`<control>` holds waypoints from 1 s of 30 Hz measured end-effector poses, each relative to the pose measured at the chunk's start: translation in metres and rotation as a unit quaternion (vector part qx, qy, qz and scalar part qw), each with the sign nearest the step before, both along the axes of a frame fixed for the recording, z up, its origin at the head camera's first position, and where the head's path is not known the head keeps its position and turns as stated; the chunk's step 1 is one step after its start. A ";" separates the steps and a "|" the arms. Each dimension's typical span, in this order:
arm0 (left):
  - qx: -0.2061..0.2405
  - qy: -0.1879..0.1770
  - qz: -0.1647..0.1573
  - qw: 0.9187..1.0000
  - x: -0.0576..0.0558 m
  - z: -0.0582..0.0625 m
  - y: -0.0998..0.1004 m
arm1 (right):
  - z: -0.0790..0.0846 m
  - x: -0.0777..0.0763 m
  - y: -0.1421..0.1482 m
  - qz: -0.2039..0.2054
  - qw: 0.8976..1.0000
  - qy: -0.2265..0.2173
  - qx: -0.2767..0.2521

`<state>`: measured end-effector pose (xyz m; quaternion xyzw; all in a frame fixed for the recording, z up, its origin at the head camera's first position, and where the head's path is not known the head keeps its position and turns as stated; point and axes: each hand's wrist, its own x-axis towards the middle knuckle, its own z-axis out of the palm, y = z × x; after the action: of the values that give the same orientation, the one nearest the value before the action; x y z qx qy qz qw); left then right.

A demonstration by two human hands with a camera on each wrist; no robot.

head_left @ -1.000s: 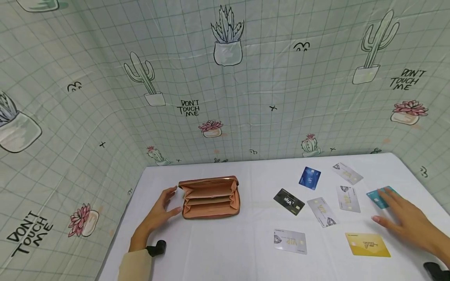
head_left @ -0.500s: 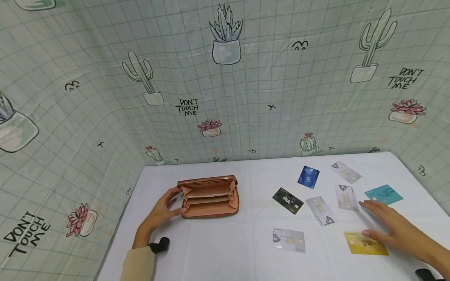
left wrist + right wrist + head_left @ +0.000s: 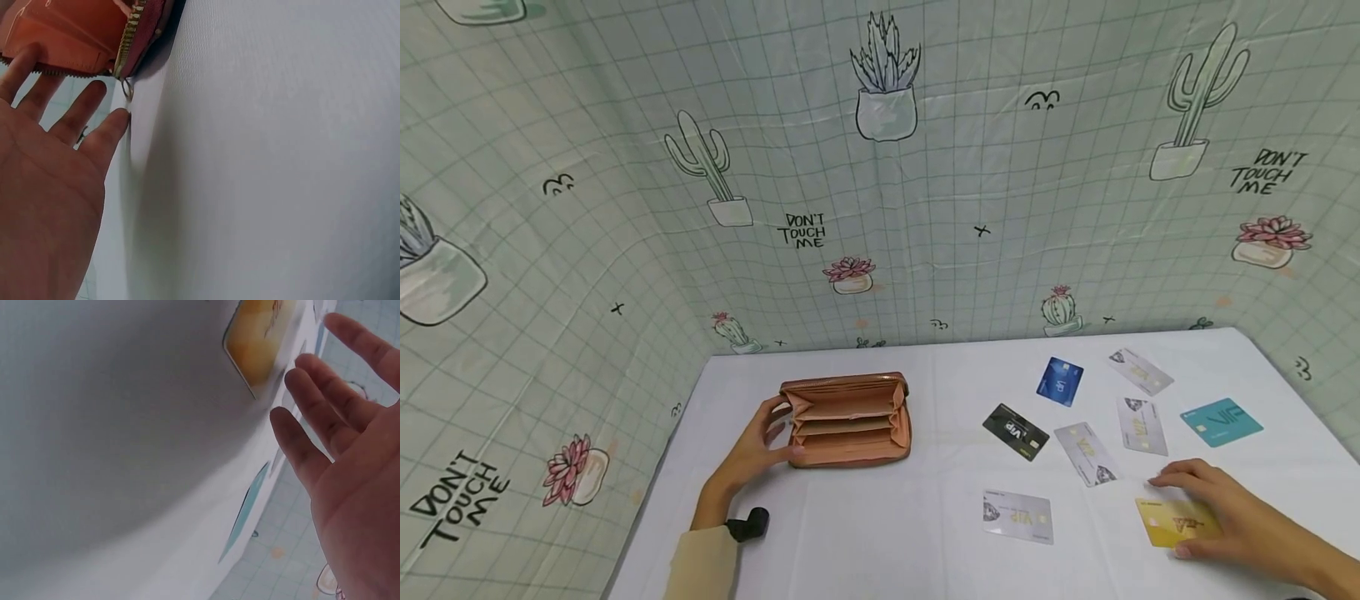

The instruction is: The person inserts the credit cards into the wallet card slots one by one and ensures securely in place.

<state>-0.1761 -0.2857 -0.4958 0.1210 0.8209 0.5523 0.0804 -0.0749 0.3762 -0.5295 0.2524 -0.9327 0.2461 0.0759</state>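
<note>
basically, head view: left hand, thumb and fingers apart, touches the left end of the unzipped tan wallet on the white table, and right hand arches over the gold card at near right, thumb by its lower edge, fingers parted. left wrist: fingers spread, fairly straight, one overlapping the wallet's inner side. right wrist: fingers loosely spread near the gold card, can't tell if touching, teal card lying beyond.

Soft, even light in head view, dimmer, hazy wrist views, broad blurred shadows on tabletop
</note>
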 end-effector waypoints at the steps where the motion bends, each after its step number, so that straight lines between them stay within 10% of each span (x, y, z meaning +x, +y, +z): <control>1: 0.003 -0.002 0.001 1.000 0.000 0.000 0.001 | 0.000 0.001 0.000 0.004 1.000 -0.004 0.000; 30: 0.058 -0.012 0.027 0.998 -0.002 -0.002 0.014 | 0.011 -0.010 0.008 0.061 0.988 -0.138 -0.023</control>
<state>-0.1778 -0.2720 -0.4979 0.0968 0.7892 0.6026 0.0685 -0.0847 0.3841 -0.5180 0.2709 -0.9110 0.3044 -0.0629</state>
